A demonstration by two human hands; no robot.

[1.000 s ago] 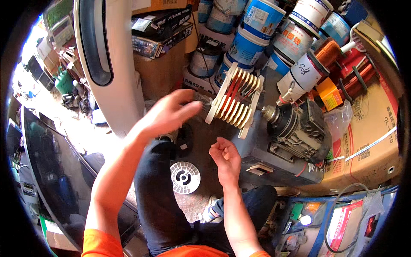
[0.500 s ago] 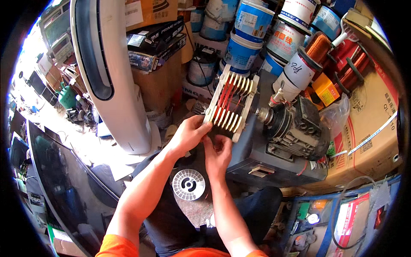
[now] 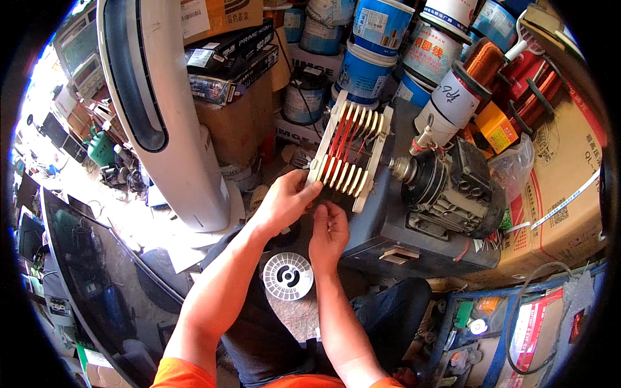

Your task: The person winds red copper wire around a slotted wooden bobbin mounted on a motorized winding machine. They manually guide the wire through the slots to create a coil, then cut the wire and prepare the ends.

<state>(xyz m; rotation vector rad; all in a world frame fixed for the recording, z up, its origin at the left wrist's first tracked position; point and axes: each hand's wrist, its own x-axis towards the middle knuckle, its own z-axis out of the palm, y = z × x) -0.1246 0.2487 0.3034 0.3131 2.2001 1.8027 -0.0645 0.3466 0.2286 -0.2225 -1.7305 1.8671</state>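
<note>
A coil winding former (image 3: pixel 368 161) with pale end bars and cream slotted ribs is tilted in front of me, beside the motor's shaft. Strands of red enamelled wire (image 3: pixel 341 145) lie in its slots. My left hand (image 3: pixel 284 204) is closed on its near left corner, thumb against the end bar. Just below the former, my right hand (image 3: pixel 328 236) has its fingers curled in toward the thumb. Whatever they pinch, if anything, is too small to make out. An electric motor (image 3: pixel 456 191) with a metal shaft fitting (image 3: pixel 404 169) sits on a dark box (image 3: pixel 375 242) to the right.
A white wire spool (image 3: pixel 288 277) is on the floor between my legs. Blue and white buckets (image 3: pixel 365 74) are stacked behind, with copper wire reels (image 3: pixel 484 61) farther right. A tall white appliance (image 3: pixel 174 149) stands left, near cardboard boxes (image 3: pixel 236 123). A blue-edged tray (image 3: pixel 498 323) lies lower right.
The view has shifted slightly. My right hand has dropped a little from the former, with its fingers curled more tightly. My left hand keeps its grip on the former.
</note>
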